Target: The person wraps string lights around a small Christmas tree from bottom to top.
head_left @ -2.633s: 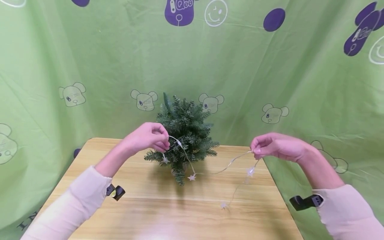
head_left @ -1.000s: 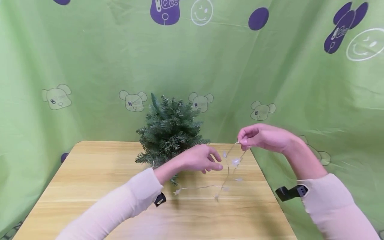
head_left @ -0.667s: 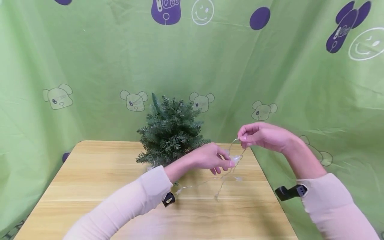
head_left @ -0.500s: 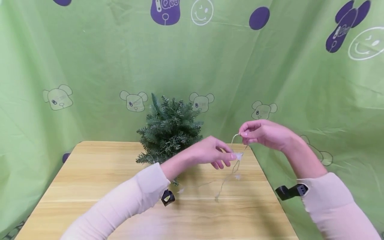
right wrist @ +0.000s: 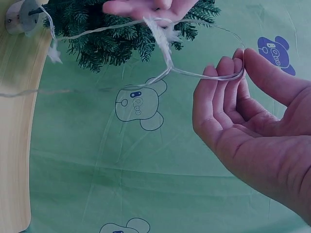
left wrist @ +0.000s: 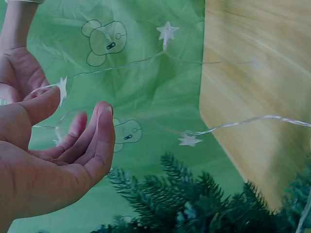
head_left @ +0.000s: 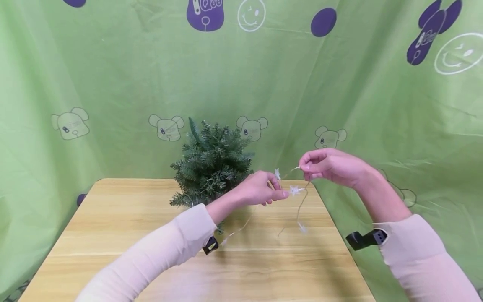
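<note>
The head view is bright and fairly evenly lit, the green printed fabric backdrop [head_left: 132, 84] washing out toward its left edge. A whitish, lilac-tinged glare sits on the near part of the pale wood-grained counter [head_left: 286, 272], and soft-edged shadows lie beneath the bushy dark-green artificial tree [head_left: 213, 163] and along the counter's right side. Near the right edge, the white round smiling-face print [head_left: 458, 53] looks stretched sideways. Both wrist views are dimmer and cooler; in the right one the white star-shaped light [right wrist: 160, 41] is blurred and the thin clear wire [right wrist: 53, 91] softens over the backdrop.
</note>
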A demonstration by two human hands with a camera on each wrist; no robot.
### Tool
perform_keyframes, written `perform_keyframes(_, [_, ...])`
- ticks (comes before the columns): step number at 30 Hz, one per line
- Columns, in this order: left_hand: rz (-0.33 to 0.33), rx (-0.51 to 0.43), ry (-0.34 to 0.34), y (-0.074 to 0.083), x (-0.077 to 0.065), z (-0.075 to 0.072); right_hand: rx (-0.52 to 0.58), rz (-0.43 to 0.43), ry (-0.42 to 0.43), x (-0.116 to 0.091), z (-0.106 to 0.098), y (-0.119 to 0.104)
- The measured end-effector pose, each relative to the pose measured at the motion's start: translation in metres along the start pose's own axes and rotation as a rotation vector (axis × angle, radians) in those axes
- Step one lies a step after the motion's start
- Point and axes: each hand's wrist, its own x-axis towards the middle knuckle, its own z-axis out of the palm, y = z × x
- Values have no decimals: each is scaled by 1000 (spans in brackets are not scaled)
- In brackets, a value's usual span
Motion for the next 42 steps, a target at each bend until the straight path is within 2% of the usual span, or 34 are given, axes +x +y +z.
perform_keyframes(5, [28,-21,-81,-3,2,5,23,0,27,0,-1,-1])
perform_keyframes(10, [45,-37,-137,5,-3,0,26,5,59,-1,-3,2])
perform_keyframes(16, [30,38,-105,7,-2,2,26,1,58,-1,-4,2])
perform_keyframes(19, [17,33,-92,3,1,5,28,-9,45,0,-2,0])
perform_keyframes(21, [20,24,-98,0,4,6,31,-10,44,0,-2,-2])
perform_keyframes(27, [39,96,-92,-4,9,5,34,6,58,1,-2,-2])
perform_keyframes(30, [35,98,-91,-2,8,-1,29,10,57,2,-4,1])
perform_keyframes(34, [41,48,-95,9,4,-18,39,14,53,2,-7,6])
perform_keyframes(39, [66,-20,-87,35,-4,-48,55,15,43,3,-9,13])
perform_keyframes(42, [103,-46,-85,55,-10,-67,44,6,15,3,-11,15])
